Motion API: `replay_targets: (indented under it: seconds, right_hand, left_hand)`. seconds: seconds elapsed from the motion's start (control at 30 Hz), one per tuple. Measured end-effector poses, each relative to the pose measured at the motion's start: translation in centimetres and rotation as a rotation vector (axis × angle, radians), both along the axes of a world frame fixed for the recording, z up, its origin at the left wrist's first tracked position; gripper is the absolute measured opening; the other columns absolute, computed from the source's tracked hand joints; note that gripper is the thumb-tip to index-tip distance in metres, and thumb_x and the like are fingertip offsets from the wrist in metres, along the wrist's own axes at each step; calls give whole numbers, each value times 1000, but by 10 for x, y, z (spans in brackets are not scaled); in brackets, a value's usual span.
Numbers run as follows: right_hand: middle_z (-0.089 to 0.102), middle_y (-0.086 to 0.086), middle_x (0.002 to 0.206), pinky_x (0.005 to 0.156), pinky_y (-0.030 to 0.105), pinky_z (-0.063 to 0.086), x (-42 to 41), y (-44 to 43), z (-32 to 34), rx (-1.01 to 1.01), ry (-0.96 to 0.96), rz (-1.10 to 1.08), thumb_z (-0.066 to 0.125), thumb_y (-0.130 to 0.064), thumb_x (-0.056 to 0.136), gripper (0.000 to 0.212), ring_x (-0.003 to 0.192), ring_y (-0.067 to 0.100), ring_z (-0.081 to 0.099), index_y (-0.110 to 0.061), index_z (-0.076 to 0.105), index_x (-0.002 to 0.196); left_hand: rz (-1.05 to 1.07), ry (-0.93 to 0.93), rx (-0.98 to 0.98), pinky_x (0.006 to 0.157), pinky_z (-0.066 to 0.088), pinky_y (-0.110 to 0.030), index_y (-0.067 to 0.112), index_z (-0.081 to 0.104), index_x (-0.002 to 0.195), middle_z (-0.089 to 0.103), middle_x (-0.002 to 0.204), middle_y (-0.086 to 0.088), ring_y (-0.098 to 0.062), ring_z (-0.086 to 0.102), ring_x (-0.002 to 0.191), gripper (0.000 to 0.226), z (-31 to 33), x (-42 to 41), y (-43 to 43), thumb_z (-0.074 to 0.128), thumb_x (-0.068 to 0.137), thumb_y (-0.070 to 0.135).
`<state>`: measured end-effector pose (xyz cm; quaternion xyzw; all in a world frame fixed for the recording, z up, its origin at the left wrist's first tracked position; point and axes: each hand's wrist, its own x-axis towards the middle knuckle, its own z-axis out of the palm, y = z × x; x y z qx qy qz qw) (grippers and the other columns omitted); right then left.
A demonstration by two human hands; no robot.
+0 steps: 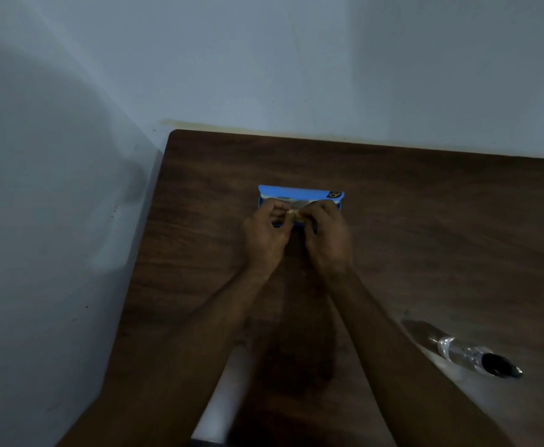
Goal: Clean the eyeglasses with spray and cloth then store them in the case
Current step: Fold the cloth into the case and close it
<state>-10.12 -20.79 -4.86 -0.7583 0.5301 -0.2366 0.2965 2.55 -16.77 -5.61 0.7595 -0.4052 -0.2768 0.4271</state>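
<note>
Head view, dim: left hand (264, 235) and right hand (327, 233) meet over the open blue case (299, 192) toward the tabletop's (425, 221) far edge. Both pinch a small pale piece (296, 213) too blurred to name. Fingers hide the case's contents. A spray bottle (470, 353) lies near the right edge.

Wall (296, 75) along the far edge of the table (425, 221), side wall (54, 221) along its left edge, blue case (299, 192) mid-table, left hand (264, 235) and right hand (327, 235) pinching a pale item (296, 214) across its near side, spray bottle (470, 353) lying near the right edge, open wood between.
</note>
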Motion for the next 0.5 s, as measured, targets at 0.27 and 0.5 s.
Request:
replay_targets:
  seconds: [0.27,0.5]
  right_hand:
    - [66,11,116,76,33,50,0,-5,-6,-49,193,101,67,2,87,27,100,27,64,-8,71,112]
    - [63,11,128,91,40,54,-2,-5,-8,-42,275,136,65,-8,93,27,118,28,58,-8,71,119]
  left_hand:
    - [10,-205,82,74,45,-2,16,80,105,80,100,4,2,69,82,12,-5,-10,-7,76,94,19]
    - [6,-208,37,96,57,-35,5,77,107,75,114,-10,-22,70,107,15,1,-16,-9,72,94,8]
